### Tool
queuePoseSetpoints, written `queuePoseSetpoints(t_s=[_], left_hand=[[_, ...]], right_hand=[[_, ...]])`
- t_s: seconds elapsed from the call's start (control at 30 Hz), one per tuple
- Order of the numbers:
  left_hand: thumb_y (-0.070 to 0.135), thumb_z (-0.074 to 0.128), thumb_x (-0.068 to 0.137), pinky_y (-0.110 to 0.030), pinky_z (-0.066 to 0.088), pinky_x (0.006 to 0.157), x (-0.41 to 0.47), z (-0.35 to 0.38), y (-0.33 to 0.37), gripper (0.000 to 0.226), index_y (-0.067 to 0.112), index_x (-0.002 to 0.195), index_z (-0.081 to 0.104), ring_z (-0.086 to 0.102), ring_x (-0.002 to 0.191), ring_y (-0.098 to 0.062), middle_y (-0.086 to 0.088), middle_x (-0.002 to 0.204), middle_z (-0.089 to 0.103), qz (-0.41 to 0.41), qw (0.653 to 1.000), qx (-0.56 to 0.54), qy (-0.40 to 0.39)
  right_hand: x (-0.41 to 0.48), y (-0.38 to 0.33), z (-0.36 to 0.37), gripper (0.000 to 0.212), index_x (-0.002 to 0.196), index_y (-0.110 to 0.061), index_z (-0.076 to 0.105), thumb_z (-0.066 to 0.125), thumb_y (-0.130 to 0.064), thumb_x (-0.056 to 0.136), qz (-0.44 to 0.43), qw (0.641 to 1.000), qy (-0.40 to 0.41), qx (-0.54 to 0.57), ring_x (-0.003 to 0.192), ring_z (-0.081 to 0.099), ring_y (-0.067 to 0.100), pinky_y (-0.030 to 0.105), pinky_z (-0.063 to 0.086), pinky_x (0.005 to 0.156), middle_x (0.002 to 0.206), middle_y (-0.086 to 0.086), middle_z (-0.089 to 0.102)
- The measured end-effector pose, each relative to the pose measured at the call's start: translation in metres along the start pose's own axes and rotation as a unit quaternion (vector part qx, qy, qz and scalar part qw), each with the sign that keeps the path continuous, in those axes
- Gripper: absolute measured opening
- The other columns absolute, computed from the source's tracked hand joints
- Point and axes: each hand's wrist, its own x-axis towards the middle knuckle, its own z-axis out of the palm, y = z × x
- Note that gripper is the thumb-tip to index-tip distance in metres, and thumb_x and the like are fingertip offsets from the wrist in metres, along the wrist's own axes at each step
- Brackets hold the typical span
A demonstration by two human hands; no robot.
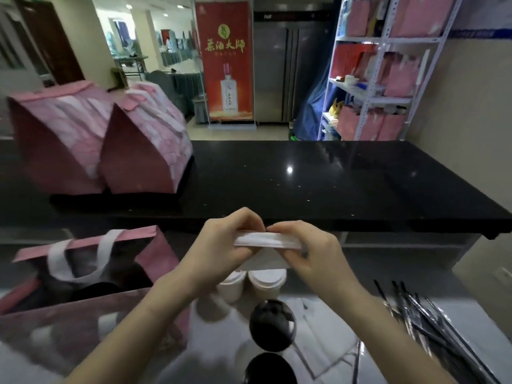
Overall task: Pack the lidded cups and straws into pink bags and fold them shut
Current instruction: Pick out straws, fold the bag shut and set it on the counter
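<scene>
Both hands meet in front of the person, above the near surface. The left hand and the right hand each hold one end of a flat white piece. Each grip is pinched on it, with fingers curled over its top edge and thumbs below. What the piece is cannot be told through the blur. Right beneath it stand two white-lidded cups side by side, and nearer the person two black-lidded cups stand one behind the other. To the left an open pink bag stands upright with its white handles loose over its mouth. A dark round shape shows inside it, though I cannot say what it is. At the right edge of the near surface lies a loose bundle of straws in dark wrappers. On the black raised surface behind, at the far left, two pink bags with folded tops lean side by side, touching. Beyond are a red banner and a white shelf rack holding more pink bags.
</scene>
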Motion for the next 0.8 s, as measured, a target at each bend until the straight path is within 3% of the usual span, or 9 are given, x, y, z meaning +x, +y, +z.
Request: queuePoseSetpoints(t_s=[0.2,0.4,0.47,0.57,0.67,0.73,0.8], left_hand=[[0.006,0.076,0.076,-0.018,0.05,0.067,-0.05,-0.114,-0.026,0.024,0.024,0.09,0.067,0.067,0.079,-0.004,0.013,0.084,0.07,-0.035,0.995,0.045,0.088],[0.019,0.08,0.073,-0.01,0.046,0.081,-0.106,-0.209,-0.08,0.036,0.037,0.1,0.064,0.064,0.098,-0.001,0.018,0.101,0.07,-0.129,0.982,0.05,0.125],[0.024,0.081,0.07,-0.016,0.046,0.088,-0.125,-0.229,-0.102,0.04,0.041,0.101,0.063,0.06,0.103,0.003,0.022,0.104,0.067,-0.169,0.977,0.089,0.099],[0.03,0.081,0.065,-0.028,0.047,0.093,-0.148,-0.242,-0.13,0.053,0.046,0.11,0.059,0.053,0.107,0.002,0.029,0.11,0.058,-0.218,0.964,0.151,-0.009],[0.045,0.078,0.06,-0.034,0.043,0.099,-0.16,-0.242,-0.146,0.074,0.046,0.128,0.048,0.046,0.112,0.001,0.029,0.12,0.048,-0.208,0.959,0.17,-0.087],[0.057,0.074,0.054,-0.038,0.034,0.109,-0.164,-0.239,-0.151,0.092,0.047,0.137,0.036,0.036,0.116,0.001,0.032,0.123,0.038,-0.206,0.956,0.181,-0.103],[0.064,0.074,0.05,-0.039,0.014,0.119,-0.167,-0.236,-0.157,0.105,0.052,0.141,0.023,0.023,0.128,-0.002,0.036,0.13,0.027,-0.196,0.951,0.202,-0.126]], right_hand=[[0.058,-0.074,0.088,0.032,0.101,-0.019,0.071,0.068,0.002,0.078,-0.076,0.996,-0.011,0.043,0.088,0.062,0.002,0.014,0.045,0.077,0.093,-0.01,0.068],[0.091,-0.117,0.16,0.033,0.099,-0.025,0.07,0.065,-0.001,0.078,-0.07,0.995,-0.048,0.05,0.092,0.06,-0.001,0.014,0.047,0.078,0.093,-0.017,0.066],[0.091,-0.121,0.179,0.032,0.098,-0.026,0.07,0.065,-0.001,0.078,-0.064,0.995,-0.061,0.037,0.091,0.06,-0.002,0.014,0.047,0.078,0.093,-0.018,0.067],[0.089,-0.125,0.201,0.031,0.097,-0.026,0.07,0.064,-0.001,0.078,-0.043,0.994,-0.099,0.034,0.091,0.061,-0.002,0.014,0.046,0.079,0.093,-0.018,0.067],[0.087,-0.132,0.22,0.03,0.096,-0.03,0.07,0.064,-0.007,0.079,-0.025,0.983,-0.18,0.015,0.091,0.06,-0.004,0.012,0.045,0.076,0.092,-0.019,0.067],[0.085,-0.135,0.231,0.026,0.098,-0.032,0.07,0.064,-0.014,0.081,-0.015,0.969,-0.245,-0.019,0.088,0.059,-0.005,0.012,0.045,0.074,0.091,-0.02,0.066],[0.083,-0.137,0.24,0.023,0.098,-0.033,0.07,0.063,-0.018,0.082,0.004,0.954,-0.299,-0.034,0.086,0.059,-0.005,0.013,0.045,0.072,0.089,-0.021,0.065]])
